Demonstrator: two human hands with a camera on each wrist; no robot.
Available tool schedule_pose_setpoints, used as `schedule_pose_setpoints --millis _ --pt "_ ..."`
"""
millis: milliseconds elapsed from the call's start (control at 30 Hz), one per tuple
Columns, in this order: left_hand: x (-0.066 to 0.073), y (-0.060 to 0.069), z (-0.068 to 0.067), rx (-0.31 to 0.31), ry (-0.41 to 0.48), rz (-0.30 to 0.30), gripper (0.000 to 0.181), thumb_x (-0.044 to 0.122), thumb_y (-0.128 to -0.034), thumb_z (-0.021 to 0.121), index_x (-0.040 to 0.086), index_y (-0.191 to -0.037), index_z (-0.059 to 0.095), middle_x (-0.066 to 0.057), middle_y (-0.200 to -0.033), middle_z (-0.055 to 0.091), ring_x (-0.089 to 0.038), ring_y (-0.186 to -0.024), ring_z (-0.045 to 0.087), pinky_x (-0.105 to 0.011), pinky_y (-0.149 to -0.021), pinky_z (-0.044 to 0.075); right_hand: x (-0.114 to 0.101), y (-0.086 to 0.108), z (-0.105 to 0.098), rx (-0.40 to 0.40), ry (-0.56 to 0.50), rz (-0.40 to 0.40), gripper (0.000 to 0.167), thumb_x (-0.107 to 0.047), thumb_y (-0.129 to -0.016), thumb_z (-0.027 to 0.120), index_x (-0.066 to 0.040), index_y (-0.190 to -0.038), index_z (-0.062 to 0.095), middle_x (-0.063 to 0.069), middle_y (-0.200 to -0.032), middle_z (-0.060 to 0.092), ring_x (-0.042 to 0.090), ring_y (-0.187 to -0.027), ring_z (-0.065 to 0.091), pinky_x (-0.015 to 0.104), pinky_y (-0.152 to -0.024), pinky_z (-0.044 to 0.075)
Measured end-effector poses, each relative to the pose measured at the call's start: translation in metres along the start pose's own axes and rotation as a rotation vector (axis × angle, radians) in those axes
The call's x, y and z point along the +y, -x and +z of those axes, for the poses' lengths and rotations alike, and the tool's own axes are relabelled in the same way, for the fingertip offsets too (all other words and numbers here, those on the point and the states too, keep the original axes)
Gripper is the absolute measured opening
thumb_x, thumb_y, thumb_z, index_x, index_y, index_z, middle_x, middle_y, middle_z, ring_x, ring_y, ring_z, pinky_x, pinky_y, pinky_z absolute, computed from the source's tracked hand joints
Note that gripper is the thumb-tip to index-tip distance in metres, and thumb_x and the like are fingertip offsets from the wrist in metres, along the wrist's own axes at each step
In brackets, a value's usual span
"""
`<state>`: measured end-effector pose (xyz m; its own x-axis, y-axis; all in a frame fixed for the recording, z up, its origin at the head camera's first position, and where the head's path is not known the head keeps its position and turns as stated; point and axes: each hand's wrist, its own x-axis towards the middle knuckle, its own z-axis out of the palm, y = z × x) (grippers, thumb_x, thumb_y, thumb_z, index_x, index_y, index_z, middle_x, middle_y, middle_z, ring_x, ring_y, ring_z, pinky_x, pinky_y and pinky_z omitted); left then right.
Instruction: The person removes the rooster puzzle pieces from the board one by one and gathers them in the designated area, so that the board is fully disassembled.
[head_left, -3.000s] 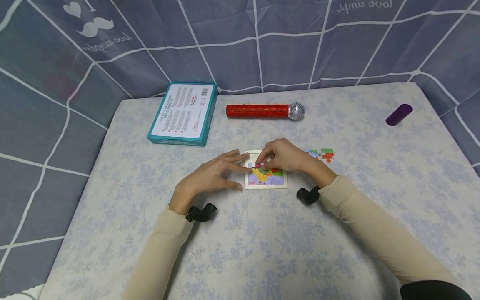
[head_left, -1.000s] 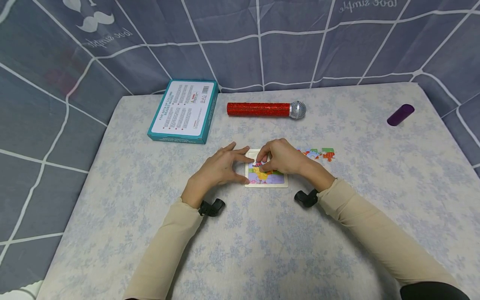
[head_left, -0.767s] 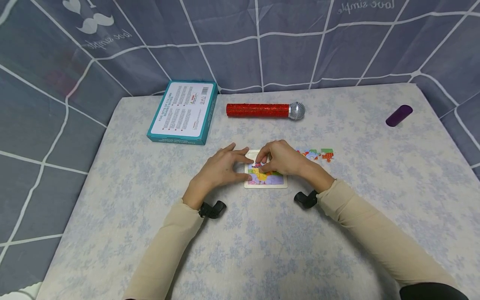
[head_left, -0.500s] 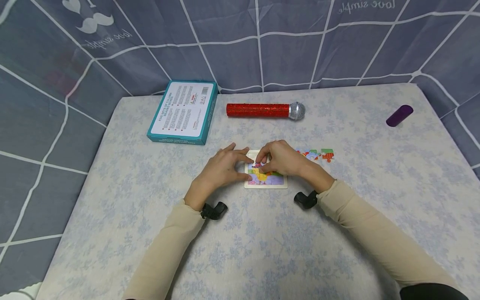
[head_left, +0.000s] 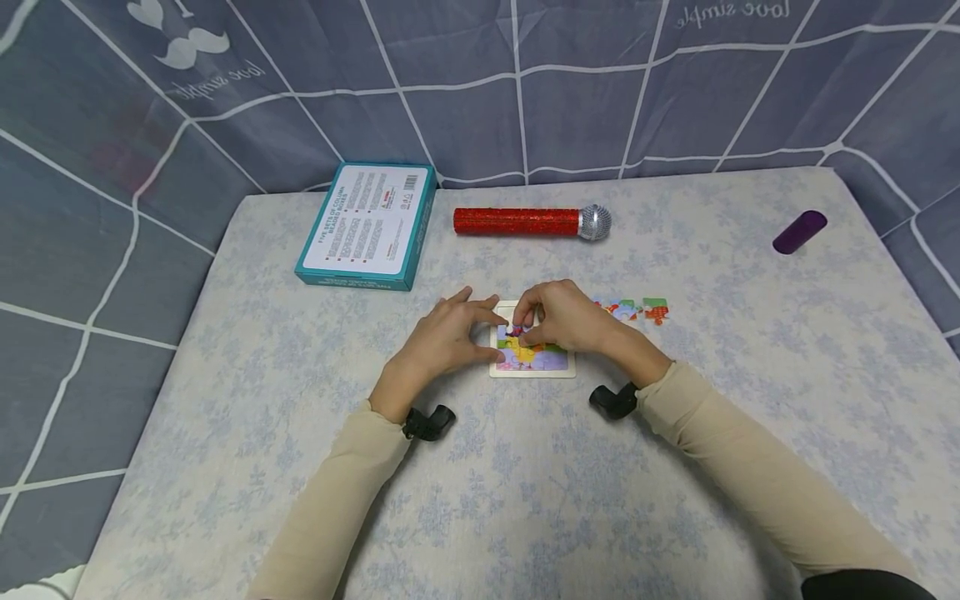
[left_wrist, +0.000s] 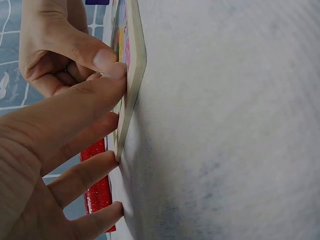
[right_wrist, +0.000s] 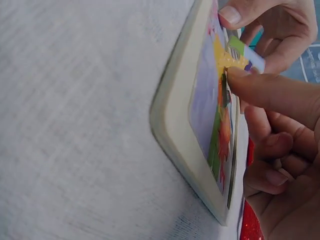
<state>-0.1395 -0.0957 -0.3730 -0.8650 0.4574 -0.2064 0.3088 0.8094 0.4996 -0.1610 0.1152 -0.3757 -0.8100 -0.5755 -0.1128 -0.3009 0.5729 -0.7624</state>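
Observation:
A small jigsaw puzzle in a cream tray [head_left: 532, 374] lies on the table, part of its yellow, green and lilac picture laid in. My right hand [head_left: 567, 317] is over the tray and pinches a puzzle piece [right_wrist: 254, 59] between thumb and fingers. The piece stands tilted above the picture in the right wrist view. My left hand [head_left: 442, 335] is at the tray's left side, fingers spread and fairly straight. Its thumb [left_wrist: 100, 90] rests on the tray's edge in the left wrist view. My right hand hides part of the tray's upper right in the head view.
Several loose puzzle pieces [head_left: 654, 310] lie right of the tray, partly behind my right hand. Behind it lies a red microphone [head_left: 517, 222]. A teal box [head_left: 366, 221] is at the back left, and a purple cylinder [head_left: 799, 232] at the far right. A grey curtain [head_left: 585, 117] borders the table.
Over three seconds my left hand has shifted right and slightly away, its thumb now on the tray's left edge. My right hand stays over the same spot, and the pinched piece shows a different tilt.

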Motion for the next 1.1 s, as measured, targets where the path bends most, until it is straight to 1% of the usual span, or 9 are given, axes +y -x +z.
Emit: schedule_pose_setpoints --millis 133,200,400,500,600,767,933,1100 --pt "0.000 0.001 -0.001 -0.007 0.008 -0.004 0.048 0.029 -0.0781 0.085 0.018 -0.123 0.072 0.000 -0.149 0.047 -0.033 -0.147 0.021 -0.059 -0.116 0.015 0.002 0.001 -0.001 -0.007 -0.076 0.020 0.005 -0.013 -0.084 0.079 -0.013 -0.087 0.075 -0.004 -0.074 0.069 0.015 -0.063 0.058 0.028 -0.059 0.044" --pt "0.000 0.001 -0.001 -0.013 0.008 -0.005 0.049 0.029 -0.0777 0.085 0.018 -0.123 0.071 0.000 -0.149 0.046 -0.033 -0.147 0.021 -0.059 -0.116 0.015 0.004 0.002 -0.001 -0.010 -0.117 0.040 0.004 -0.015 -0.085 0.078 -0.013 -0.088 0.075 -0.004 -0.076 0.070 0.015 -0.067 0.060 0.028 -0.061 0.045" --pt "0.000 0.000 -0.002 -0.034 -0.002 -0.001 0.053 0.031 -0.0755 0.086 0.019 -0.125 0.070 0.001 -0.151 0.043 -0.032 -0.148 0.019 -0.057 -0.117 0.014 0.010 0.008 -0.007 -0.015 -0.252 0.112 0.012 -0.019 -0.084 0.079 -0.010 -0.092 0.076 0.002 -0.083 0.074 0.016 -0.078 0.065 0.027 -0.069 0.049" --pt "0.000 0.000 -0.002 -0.042 -0.004 -0.002 0.055 0.031 -0.0744 0.087 0.019 -0.125 0.070 0.002 -0.152 0.042 -0.032 -0.148 0.018 -0.056 -0.117 0.014 0.015 0.015 -0.014 -0.011 -0.282 0.143 0.016 -0.020 -0.084 0.079 -0.008 -0.094 0.076 0.004 -0.085 0.074 0.017 -0.081 0.067 0.027 -0.073 0.049" --pt "0.000 0.000 -0.003 -0.043 -0.002 -0.001 0.056 0.030 -0.0736 0.088 0.019 -0.126 0.070 0.001 -0.152 0.041 -0.032 -0.148 0.018 -0.056 -0.118 0.013 0.022 0.023 -0.023 -0.002 -0.277 0.183 0.018 -0.021 -0.084 0.080 -0.008 -0.095 0.076 0.003 -0.087 0.075 0.016 -0.085 0.067 0.028 -0.077 0.047" --pt "0.000 0.001 -0.002 -0.037 -0.004 0.005 0.057 0.029 -0.0728 0.088 0.018 -0.126 0.070 0.001 -0.152 0.041 -0.032 -0.148 0.017 -0.056 -0.118 0.013 0.035 0.040 -0.037 0.016 -0.259 0.270 0.022 -0.024 -0.083 0.081 -0.009 -0.098 0.077 0.002 -0.093 0.075 0.015 -0.092 0.063 0.028 -0.079 0.045" --pt "-0.001 0.000 -0.002 -0.037 -0.001 -0.002 0.058 0.028 -0.0726 0.089 0.018 -0.126 0.069 0.001 -0.152 0.041 -0.032 -0.149 0.017 -0.057 -0.117 0.013 0.042 0.056 -0.049 0.030 -0.231 0.321 0.026 -0.026 -0.083 0.080 -0.009 -0.101 0.078 0.000 -0.098 0.075 0.014 -0.097 0.057 0.025 -0.077 0.043" --pt "-0.001 0.000 -0.002 -0.040 0.005 -0.004 0.058 0.028 -0.0727 0.089 0.017 -0.126 0.069 0.001 -0.152 0.041 -0.032 -0.149 0.016 -0.056 -0.117 0.013 0.047 0.066 -0.057 0.028 -0.182 0.361 0.024 -0.026 -0.083 0.080 -0.010 -0.101 0.078 -0.001 -0.100 0.074 0.016 -0.096 0.053 0.025 -0.075 0.042"
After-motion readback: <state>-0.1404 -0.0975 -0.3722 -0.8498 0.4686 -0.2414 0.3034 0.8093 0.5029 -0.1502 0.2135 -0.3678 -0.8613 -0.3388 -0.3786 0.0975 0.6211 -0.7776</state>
